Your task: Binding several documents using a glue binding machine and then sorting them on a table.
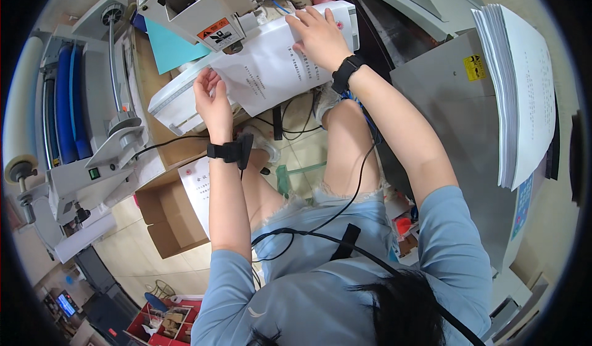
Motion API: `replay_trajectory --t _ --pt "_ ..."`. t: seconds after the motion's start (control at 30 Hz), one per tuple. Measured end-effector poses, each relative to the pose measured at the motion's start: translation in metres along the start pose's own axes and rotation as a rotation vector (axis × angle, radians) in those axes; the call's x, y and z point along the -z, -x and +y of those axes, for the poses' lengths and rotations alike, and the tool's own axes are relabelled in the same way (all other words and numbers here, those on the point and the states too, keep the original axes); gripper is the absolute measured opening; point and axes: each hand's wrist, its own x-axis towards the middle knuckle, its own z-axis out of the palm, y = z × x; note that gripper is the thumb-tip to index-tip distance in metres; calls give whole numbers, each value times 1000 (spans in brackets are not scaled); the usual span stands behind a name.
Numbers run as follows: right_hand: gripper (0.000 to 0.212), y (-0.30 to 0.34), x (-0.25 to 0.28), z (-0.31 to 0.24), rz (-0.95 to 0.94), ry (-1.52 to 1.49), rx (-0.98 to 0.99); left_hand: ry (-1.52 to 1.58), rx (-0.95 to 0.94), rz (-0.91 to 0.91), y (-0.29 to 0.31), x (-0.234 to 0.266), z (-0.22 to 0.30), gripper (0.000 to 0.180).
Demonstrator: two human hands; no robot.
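A white printed sheet (259, 78), perhaps with others under it, lies on the long white bed (176, 102) of a white machine (213, 4). The machine's head, with an orange warning label, stands over the far edge of the paper. My right hand (319, 40) lies on the right part of the sheet, fingers stretched out and spread. At the left end of the sheet my left hand (211, 93) hovers by the paper's edge, fingers loosely curved and apart. I see nothing gripped in it. Each wrist wears a black strap.
A thick paper stack (518, 93) sits on a grey cabinet (438, 93) at right. A roller machine (71, 99) fills the left side. Below it, an open cardboard box (163, 216) stands beside another printed sheet (196, 186). A turquoise sheet (172, 47) lies behind the bed. Black cables cross my lap.
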Motion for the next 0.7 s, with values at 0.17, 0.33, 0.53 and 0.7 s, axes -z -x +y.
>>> replay_trajectory --t 0.17,0.33,0.53,0.7 --pt "56 -28 8 1 -232 16 14 -175 -71 -28 -6 4 1 33" --pt "44 -34 -9 7 -146 0 103 -935 -632 19 -37 1 3 29" --pt "57 -34 -1 9 -161 6 88 -1040 -368 -278 -52 6 18 30" --pt "62 -37 5 4 -238 25 76 -1016 -389 -258 -52 7 16 34"
